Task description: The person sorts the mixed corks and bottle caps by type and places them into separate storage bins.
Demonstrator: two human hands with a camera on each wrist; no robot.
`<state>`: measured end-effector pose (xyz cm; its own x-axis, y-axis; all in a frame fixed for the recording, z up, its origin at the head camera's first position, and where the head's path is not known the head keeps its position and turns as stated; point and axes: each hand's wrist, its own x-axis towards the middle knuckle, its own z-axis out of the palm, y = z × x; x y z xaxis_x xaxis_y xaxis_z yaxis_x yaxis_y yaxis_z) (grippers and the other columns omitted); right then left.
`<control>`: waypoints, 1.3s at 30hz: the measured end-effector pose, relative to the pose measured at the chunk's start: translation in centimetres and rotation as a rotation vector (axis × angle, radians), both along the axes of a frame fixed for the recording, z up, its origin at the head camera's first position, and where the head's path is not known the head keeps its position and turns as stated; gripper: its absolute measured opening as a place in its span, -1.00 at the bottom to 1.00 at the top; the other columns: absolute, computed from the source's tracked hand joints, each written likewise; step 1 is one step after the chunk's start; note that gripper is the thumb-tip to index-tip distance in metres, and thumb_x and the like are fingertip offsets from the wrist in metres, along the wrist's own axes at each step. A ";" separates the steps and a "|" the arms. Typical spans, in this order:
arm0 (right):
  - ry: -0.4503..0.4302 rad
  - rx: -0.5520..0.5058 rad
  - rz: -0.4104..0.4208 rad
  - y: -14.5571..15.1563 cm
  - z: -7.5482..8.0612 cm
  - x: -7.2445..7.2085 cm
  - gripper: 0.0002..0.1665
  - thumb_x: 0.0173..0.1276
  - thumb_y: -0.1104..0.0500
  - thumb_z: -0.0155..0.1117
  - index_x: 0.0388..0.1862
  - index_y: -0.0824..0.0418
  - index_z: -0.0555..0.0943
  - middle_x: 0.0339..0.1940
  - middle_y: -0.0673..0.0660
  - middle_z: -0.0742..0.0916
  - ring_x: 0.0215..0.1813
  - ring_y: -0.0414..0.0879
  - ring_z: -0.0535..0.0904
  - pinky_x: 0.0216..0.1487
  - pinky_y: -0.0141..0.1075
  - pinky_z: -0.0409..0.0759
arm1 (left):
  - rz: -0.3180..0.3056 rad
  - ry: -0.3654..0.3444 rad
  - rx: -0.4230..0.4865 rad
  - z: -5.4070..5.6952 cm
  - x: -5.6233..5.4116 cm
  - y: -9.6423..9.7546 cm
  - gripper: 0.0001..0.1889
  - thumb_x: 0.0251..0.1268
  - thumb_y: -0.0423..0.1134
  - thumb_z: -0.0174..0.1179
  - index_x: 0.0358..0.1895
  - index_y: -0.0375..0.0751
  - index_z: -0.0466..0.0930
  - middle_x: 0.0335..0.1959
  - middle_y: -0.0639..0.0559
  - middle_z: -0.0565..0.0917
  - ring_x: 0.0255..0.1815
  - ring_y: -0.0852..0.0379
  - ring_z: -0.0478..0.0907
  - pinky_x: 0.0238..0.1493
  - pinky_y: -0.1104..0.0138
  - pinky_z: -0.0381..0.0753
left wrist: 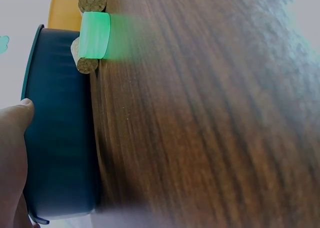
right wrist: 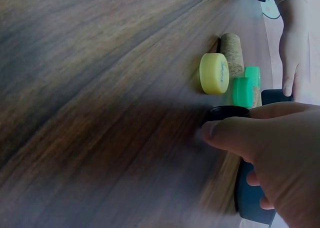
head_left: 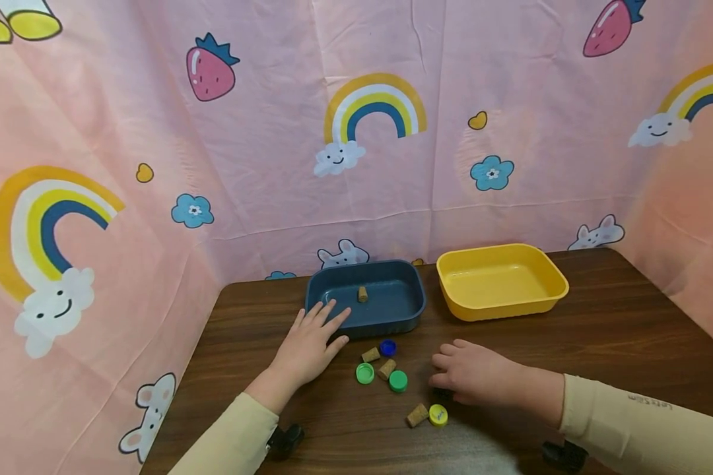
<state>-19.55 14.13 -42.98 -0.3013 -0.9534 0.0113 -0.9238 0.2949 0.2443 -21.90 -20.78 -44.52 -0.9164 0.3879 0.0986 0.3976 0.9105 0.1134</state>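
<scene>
My left hand [head_left: 309, 346] rests with spread fingers on the near-left rim of a dark blue tray [head_left: 386, 327]; its thumb touches the tray wall in the left wrist view. One cork [head_left: 362, 294] lies inside that tray. My right hand [head_left: 478, 373] is down at the table, thumb and index finger pinching a black bottle cap [right wrist: 227, 111], mostly hidden in the head view. Between the hands lie a blue cap [head_left: 388, 348], a light green cap [head_left: 365, 373], a darker green cap [head_left: 398, 380] and two corks [head_left: 387, 369]. Nearer me, a yellow cap [head_left: 438, 415] sits beside another cork [head_left: 417, 415].
A yellow tray [head_left: 505, 311] stands right of the blue one at the back of the brown wooden table [head_left: 618, 330]. Behind it and along both sides hangs a pink patterned cloth [head_left: 273, 132]. Black wrist devices [head_left: 285, 441] are worn under both forearms.
</scene>
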 end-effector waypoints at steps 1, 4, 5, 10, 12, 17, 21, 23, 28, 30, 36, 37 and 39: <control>-0.009 0.003 -0.004 0.0 -0.1 0.0 -0.56 0.13 -0.09 0.54 0.00 -0.12 0.67 -0.23 -0.11 0.55 -0.20 -0.18 0.40 -0.22 -0.32 0.47 | -0.001 -0.003 0.004 0.0 0.0 0.0 -0.36 0.53 0.24 -0.12 0.58 0.25 0.07 0.60 -0.04 0.08 0.59 -0.15 -0.03 0.52 -0.17 -0.15; -0.041 0.015 -0.022 0.1 -0.2 0.1 -0.59 0.18 -0.07 0.51 0.02 -0.12 0.66 -0.21 -0.12 0.55 -0.19 -0.19 0.40 -0.18 -0.32 0.48 | 0.001 -0.004 0.004 0.0 0.0 0.1 -0.36 0.53 0.24 -0.12 0.58 0.25 0.07 0.60 -0.03 0.07 0.59 -0.14 -0.04 0.52 -0.17 -0.14; -0.047 0.019 -0.028 0.2 -0.2 0.1 -0.59 0.19 -0.06 0.50 0.02 -0.12 0.66 -0.21 -0.12 0.55 -0.18 -0.19 0.40 -0.17 -0.32 0.48 | 0.001 -0.002 0.005 0.0 -0.1 0.1 -0.36 0.53 0.23 -0.11 0.58 0.25 0.08 0.60 -0.03 0.07 0.59 -0.14 -0.04 0.52 -0.18 -0.13; -0.049 0.026 -0.041 0.1 -0.2 0.3 -0.61 0.21 -0.07 0.48 0.03 -0.14 0.66 -0.21 -0.13 0.56 -0.16 -0.19 0.40 -0.14 -0.30 0.49 | 0.014 -0.002 0.005 -0.1 0.0 0.1 -0.37 0.53 0.20 -0.07 0.58 0.26 0.08 0.60 -0.01 0.06 0.60 -0.13 -0.04 0.52 -0.17 -0.13; -0.046 0.029 -0.043 0.1 -0.3 0.3 -0.61 0.22 -0.07 0.47 0.03 -0.15 0.66 -0.21 -0.13 0.56 -0.16 -0.19 0.40 -0.13 -0.30 0.49 | 0.016 -0.002 0.004 -0.1 0.0 0.0 -0.37 0.53 0.21 -0.08 0.58 0.26 0.07 0.60 -0.02 0.07 0.60 -0.13 -0.04 0.52 -0.17 -0.12; -0.088 0.016 -0.075 0.2 -0.3 0.1 -0.60 0.22 -0.10 0.47 0.04 -0.14 0.65 -0.18 -0.13 0.56 -0.15 -0.19 0.41 -0.11 -0.28 0.49 | 0.015 0.002 -0.005 -0.1 0.0 0.1 -0.36 0.53 0.24 -0.12 0.59 0.25 0.07 0.60 -0.03 0.07 0.60 -0.13 -0.04 0.52 -0.17 -0.12; -0.192 -0.063 -0.145 0.6 -0.2 0.0 -0.59 0.23 -0.11 0.47 0.05 -0.12 0.66 -0.19 -0.15 0.55 -0.15 -0.22 0.42 -0.11 -0.27 0.51 | 0.013 0.007 -0.010 0.0 0.0 0.1 -0.36 0.53 0.24 -0.12 0.59 0.24 0.08 0.60 -0.02 0.07 0.59 -0.14 -0.03 0.52 -0.17 -0.11; -0.246 -0.133 -0.184 0.9 0.0 -0.1 -0.60 0.23 -0.10 0.48 0.04 -0.09 0.66 -0.20 -0.17 0.55 -0.16 -0.24 0.43 -0.12 -0.28 0.53 | 0.012 0.006 -0.009 0.0 0.1 0.1 -0.36 0.53 0.23 -0.11 0.59 0.24 0.08 0.60 -0.01 0.06 0.59 -0.14 -0.03 0.52 -0.17 -0.11; -0.330 -0.304 -0.266 1.9 0.9 -0.3 -0.61 0.22 -0.05 0.50 0.01 -0.02 0.67 -0.21 -0.17 0.57 -0.18 -0.26 0.47 -0.11 -0.28 0.60 | 0.011 0.003 -0.001 0.0 0.1 0.1 -0.36 0.53 0.21 -0.08 0.58 0.25 0.08 0.60 -0.01 0.06 0.59 -0.14 -0.03 0.52 -0.17 -0.12; -0.354 -0.335 -0.296 2.2 1.2 -0.4 -0.60 0.23 -0.05 0.49 0.02 -0.01 0.67 -0.18 -0.16 0.59 -0.15 -0.26 0.50 -0.08 -0.26 0.62 | 0.012 0.007 0.002 -0.1 0.1 0.1 -0.36 0.53 0.20 -0.07 0.58 0.24 0.08 0.60 -0.02 0.07 0.59 -0.14 -0.03 0.52 -0.18 -0.11; -0.455 -0.369 -0.399 2.8 2.1 -0.6 -0.59 0.28 -0.07 0.45 0.07 -0.02 0.67 -0.11 -0.18 0.62 -0.09 -0.23 0.56 -0.02 -0.21 0.64 | 0.008 0.018 0.015 -0.4 -0.1 0.0 -0.37 0.53 0.18 -0.04 0.58 0.24 0.10 0.60 -0.03 0.08 0.59 -0.14 -0.03 0.52 -0.18 -0.12; -0.476 -0.376 -0.421 2.9 2.3 -0.7 -0.59 0.28 -0.08 0.44 0.08 -0.02 0.66 -0.11 -0.19 0.62 -0.09 -0.22 0.56 -0.03 -0.22 0.64 | 0.007 0.019 0.016 -0.5 -0.1 0.0 -0.37 0.53 0.18 -0.04 0.58 0.24 0.10 0.60 -0.03 0.08 0.59 -0.14 -0.03 0.52 -0.18 -0.13; -0.518 -0.395 -0.465 3.2 2.6 -1.0 -0.59 0.29 -0.08 0.44 0.08 -0.01 0.66 -0.13 -0.19 0.62 -0.12 -0.19 0.57 -0.07 -0.25 0.64 | 0.006 0.020 0.015 -0.6 -0.2 0.0 -0.37 0.53 0.18 -0.04 0.58 0.24 0.10 0.60 -0.02 0.08 0.59 -0.14 -0.03 0.52 -0.18 -0.12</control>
<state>-20.59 17.33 -40.37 -0.7267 -0.6831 0.0719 -0.6520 0.6531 -0.3851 -22.07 -20.77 -45.08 -0.9167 0.3804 0.1226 0.3941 0.9114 0.1186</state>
